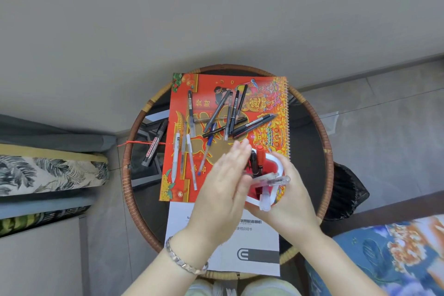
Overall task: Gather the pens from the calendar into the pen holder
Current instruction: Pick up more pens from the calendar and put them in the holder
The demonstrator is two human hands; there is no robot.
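A red and gold spiral-bound calendar (269, 94) lies on a round glass table (310, 142). Several pens lie on it: dark ones (230, 113) crossed near its middle, white and clear ones (189, 158) at its left. My right hand (292, 199) grips a white-rimmed red pen holder (278, 163) tilted over the calendar's near right corner. A red marker (260, 154), black pens and clear pens (274, 179) stick out of it. My left hand (223, 185) is flat with fingers straight, against the holder's left side, over the pen ends.
A black marker box (155, 143) lies on the glass left of the calendar. A white manual (252, 245) sits under my wrists. The table has a woven rim (127, 163). Patterned cushions lie at left (48, 173) and lower right (394, 255); a black bag (346, 190) hangs at right.
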